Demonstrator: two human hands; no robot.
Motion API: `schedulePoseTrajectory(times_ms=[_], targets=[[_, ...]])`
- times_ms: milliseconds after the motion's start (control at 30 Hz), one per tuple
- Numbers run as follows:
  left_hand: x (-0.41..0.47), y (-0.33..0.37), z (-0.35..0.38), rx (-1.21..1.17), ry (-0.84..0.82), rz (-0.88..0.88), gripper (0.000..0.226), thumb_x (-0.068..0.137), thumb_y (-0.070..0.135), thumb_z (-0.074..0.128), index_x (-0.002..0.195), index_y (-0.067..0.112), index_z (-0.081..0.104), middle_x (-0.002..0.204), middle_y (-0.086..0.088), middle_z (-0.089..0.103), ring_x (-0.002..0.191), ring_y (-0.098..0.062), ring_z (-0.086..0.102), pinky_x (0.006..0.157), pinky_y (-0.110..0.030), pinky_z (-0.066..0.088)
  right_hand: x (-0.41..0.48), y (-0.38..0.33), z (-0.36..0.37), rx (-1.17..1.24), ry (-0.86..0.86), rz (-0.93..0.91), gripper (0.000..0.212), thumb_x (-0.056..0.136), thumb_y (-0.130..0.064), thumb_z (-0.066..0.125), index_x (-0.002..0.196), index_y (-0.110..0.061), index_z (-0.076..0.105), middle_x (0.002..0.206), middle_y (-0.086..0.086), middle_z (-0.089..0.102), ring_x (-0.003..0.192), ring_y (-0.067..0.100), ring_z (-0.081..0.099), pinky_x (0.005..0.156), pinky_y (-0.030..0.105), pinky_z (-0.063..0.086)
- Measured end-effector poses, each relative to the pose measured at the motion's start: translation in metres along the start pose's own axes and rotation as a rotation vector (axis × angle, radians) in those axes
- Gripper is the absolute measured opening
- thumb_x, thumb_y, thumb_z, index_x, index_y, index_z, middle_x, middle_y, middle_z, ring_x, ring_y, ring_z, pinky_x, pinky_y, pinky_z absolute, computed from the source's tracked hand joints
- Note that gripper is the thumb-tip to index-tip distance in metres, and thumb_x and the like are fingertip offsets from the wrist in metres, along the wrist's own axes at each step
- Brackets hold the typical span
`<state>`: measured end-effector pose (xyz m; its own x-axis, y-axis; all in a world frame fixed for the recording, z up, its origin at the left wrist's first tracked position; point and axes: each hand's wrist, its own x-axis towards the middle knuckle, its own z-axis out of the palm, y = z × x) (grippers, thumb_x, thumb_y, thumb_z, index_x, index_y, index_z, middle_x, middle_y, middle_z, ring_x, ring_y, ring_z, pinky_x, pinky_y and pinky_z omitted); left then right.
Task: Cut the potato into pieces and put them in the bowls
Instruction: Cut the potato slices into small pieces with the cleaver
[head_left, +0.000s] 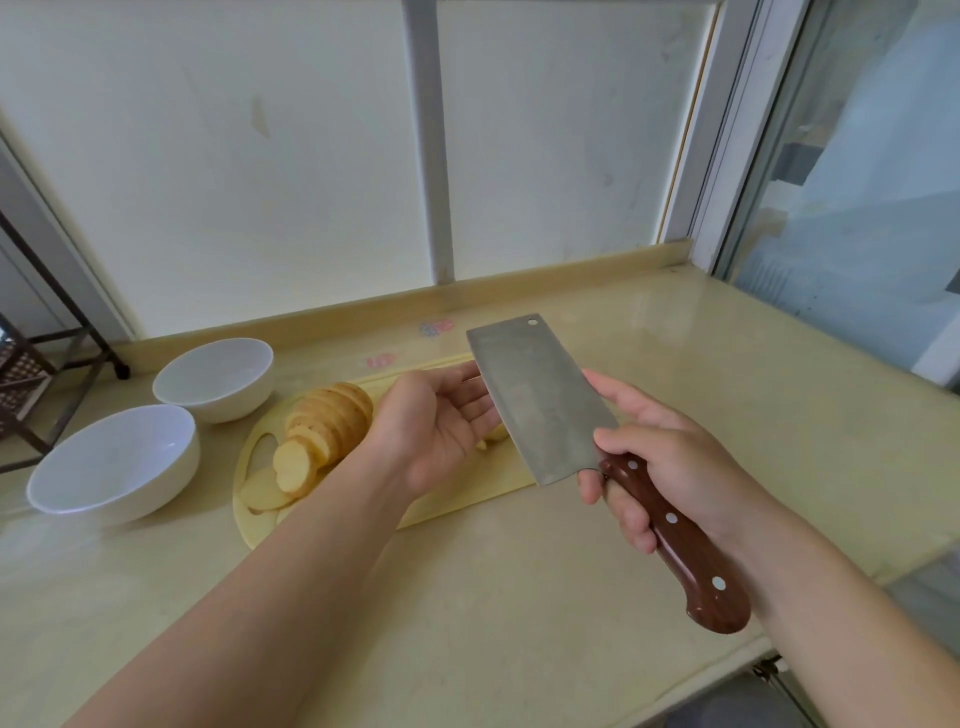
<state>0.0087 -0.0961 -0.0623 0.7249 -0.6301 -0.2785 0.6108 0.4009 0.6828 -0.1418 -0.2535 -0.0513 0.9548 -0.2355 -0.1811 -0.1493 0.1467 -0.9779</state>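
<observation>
A potato (324, 434) cut into a row of round slices lies on the left part of a pale yellow cutting board (457, 501). My right hand (670, 467) grips the brown handle of a cleaver (540, 400), held above the board with its flat side facing me. My left hand (441, 421) is open, palm turned right, with its fingers against the left face of the blade. A small potato piece (496, 434) shows between that hand and the blade. Two empty white bowls stand left of the board, one nearer (111, 462) and one farther back (215, 376).
The beige counter (467, 597) runs to a raised back edge under a white wall. A dark metal rack (47, 374) stands at the far left. A glass window (857, 208) borders the counter's right side.
</observation>
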Motion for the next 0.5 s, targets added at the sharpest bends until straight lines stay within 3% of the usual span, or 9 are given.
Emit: schedulePoseTrajectory(times_ms=[300, 500], targets=[[-0.003, 0.003, 0.001, 0.056, 0.025, 0.03, 0.037, 0.095, -0.003, 0.031, 0.12, -0.01, 0.058, 0.113, -0.025, 0.069, 0.102, -0.033, 0.07, 0.079, -0.035, 0.06, 0.007, 0.004, -0.004, -0.02, 0.04, 0.003, 0.063, 0.104, 0.0, 0.041, 0.153, -0.039, 0.044, 0.066, 0.023, 0.062, 0.033, 0.019, 0.043, 0.034, 0.022, 0.038], [0.003, 0.008, -0.007, 0.069, 0.158, 0.106, 0.034, 0.091, -0.008, 0.033, 0.117, -0.013, 0.055, 0.104, -0.028, 0.07, 0.096, -0.037, 0.071, 0.084, -0.038, 0.059, 0.011, 0.001, -0.015, 0.045, 0.074, 0.001, 0.059, 0.105, -0.001, 0.04, 0.152, -0.036, 0.047, 0.065, 0.022, 0.06, 0.034, 0.017, 0.043, 0.033, 0.022, 0.036]])
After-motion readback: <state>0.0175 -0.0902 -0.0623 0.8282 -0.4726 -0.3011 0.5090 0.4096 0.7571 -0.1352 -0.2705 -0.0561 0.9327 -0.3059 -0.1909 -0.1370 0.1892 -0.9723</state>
